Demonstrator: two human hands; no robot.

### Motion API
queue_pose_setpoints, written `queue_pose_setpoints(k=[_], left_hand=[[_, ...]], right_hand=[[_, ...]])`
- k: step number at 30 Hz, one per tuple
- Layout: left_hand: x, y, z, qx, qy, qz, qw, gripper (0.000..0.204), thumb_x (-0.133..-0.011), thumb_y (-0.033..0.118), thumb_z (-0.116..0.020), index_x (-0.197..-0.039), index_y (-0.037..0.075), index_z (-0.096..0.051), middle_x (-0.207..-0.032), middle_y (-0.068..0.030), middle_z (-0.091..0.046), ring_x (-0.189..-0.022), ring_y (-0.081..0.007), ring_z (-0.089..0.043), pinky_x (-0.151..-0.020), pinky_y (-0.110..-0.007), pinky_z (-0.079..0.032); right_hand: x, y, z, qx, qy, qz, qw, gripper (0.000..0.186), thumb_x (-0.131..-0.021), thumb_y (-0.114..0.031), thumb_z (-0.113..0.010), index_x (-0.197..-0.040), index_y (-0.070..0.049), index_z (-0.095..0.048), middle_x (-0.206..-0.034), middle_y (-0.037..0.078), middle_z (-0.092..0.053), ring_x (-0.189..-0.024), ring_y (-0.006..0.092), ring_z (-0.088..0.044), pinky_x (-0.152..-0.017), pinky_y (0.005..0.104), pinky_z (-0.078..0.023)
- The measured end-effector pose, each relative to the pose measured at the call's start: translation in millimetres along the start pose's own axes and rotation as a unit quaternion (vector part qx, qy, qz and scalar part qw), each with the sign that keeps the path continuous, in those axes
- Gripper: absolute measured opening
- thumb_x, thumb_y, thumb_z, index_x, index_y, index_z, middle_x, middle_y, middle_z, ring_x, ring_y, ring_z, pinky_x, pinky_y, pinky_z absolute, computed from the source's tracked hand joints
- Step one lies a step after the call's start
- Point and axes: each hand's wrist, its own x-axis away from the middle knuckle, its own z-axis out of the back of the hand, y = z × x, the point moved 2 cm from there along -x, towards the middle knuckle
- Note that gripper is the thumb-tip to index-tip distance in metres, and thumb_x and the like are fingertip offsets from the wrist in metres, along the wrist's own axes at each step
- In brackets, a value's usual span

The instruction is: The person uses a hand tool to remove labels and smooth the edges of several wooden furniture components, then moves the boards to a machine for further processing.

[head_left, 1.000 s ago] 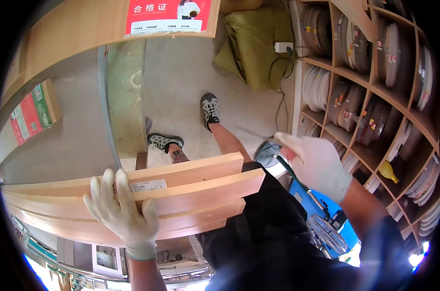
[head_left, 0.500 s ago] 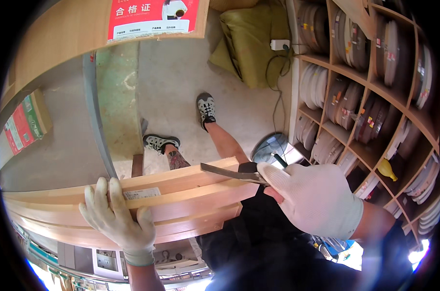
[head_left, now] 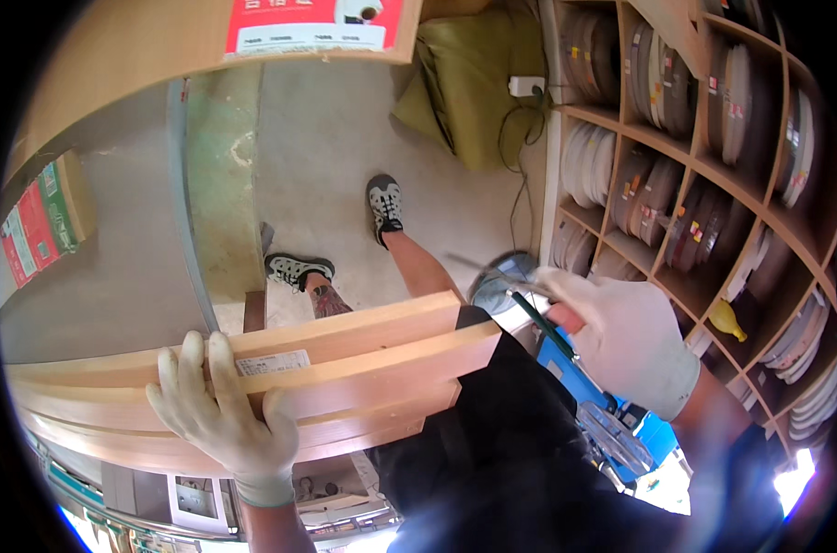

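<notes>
Several pale wooden boards [head_left: 391, 364], one with a white label [head_left: 269, 363], lie stacked across the lower left. My left hand [head_left: 220, 419], in a cream glove, grips them, fingers over the top edge and thumb on the near face. My gloved right hand [head_left: 612, 336] is closed on a long flat metal file [head_left: 492, 275], held raised off the right ends of the boards and slightly blurred. A green-and-dark rod [head_left: 534, 311] stands just behind that hand, above a blue machine [head_left: 649, 442].
A wooden panel [head_left: 133, 74] with a red label spans the top left, beside a grey surface [head_left: 114, 295]. An olive cover [head_left: 455, 92], power strip [head_left: 527, 86] and cable lie on the floor near my feet. Shelves of edging rolls [head_left: 644, 184] line the right.
The file rested across the top board half a second ago; now my right hand has lifted it and moved right, away from it. My left hand has barely moved.
</notes>
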Motion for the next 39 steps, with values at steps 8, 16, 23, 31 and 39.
queue_pose_setpoints(k=[8,16,23,31,39], left_hand=[[-1.2,-1.7,-4.6,0.000,0.012,0.006,1.000,0.062,-0.103,0.054,-0.040,-0.130,0.002,-0.063,-0.131,-0.0171,-0.059,-0.125,-0.0449,-0.052,-0.104,-0.061,-0.033],[0.8,-3.1,-4.1,-0.007,0.001,0.003,1.000,0.063,-0.104,0.055,-0.038,-0.131,0.004,-0.063,-0.131,-0.0166,-0.059,-0.127,-0.0441,-0.052,-0.105,-0.062,-0.032],[7.4,-7.3,-6.4,-0.011,-0.039,0.016,0.999,0.064,-0.100,0.049,-0.039,-0.141,0.004,-0.058,-0.143,-0.0168,-0.056,-0.140,-0.0436,-0.045,-0.116,-0.063,-0.026],[1.6,-1.9,-4.9,-0.004,-0.033,0.016,0.999,0.061,-0.099,0.044,-0.041,-0.140,0.002,-0.059,-0.143,-0.0174,-0.056,-0.139,-0.0441,-0.046,-0.116,-0.063,-0.026],[18.8,-19.0,-4.8,-0.026,0.032,0.008,0.999,0.060,-0.096,0.050,-0.050,-0.136,0.007,-0.062,-0.142,-0.0158,-0.056,-0.140,-0.0417,-0.044,-0.118,-0.064,-0.023]], right_hand=[[4.2,-17.3,3.7,-0.031,0.023,0.047,0.998,0.030,-0.100,-0.032,-0.062,-0.122,-0.012,-0.065,-0.070,0.008,-0.064,-0.060,0.0298,-0.066,-0.050,0.0421,-0.050],[-2.9,-15.9,2.2,-0.032,-0.011,0.047,0.998,0.027,-0.100,-0.031,-0.061,-0.118,-0.011,-0.066,-0.070,0.009,-0.064,-0.061,0.0309,-0.066,-0.050,0.0427,-0.050],[-32.2,-9.3,-27.6,0.006,-0.061,0.007,0.998,0.025,-0.099,-0.028,-0.059,-0.113,-0.008,-0.065,-0.077,0.015,-0.069,-0.070,0.0363,-0.069,-0.059,0.0485,-0.052],[-22.8,35.1,-44.0,-0.085,-0.011,-0.049,0.995,0.039,-0.102,-0.033,-0.056,-0.132,-0.010,-0.065,-0.094,0.018,-0.074,-0.088,0.0376,-0.072,-0.077,0.0496,-0.056],[-37.9,23.1,-47.6,-0.011,-0.034,-0.008,0.999,0.019,-0.098,-0.027,-0.055,-0.103,-0.013,-0.067,-0.080,0.015,-0.070,-0.078,0.0369,-0.071,-0.067,0.0515,-0.055]])
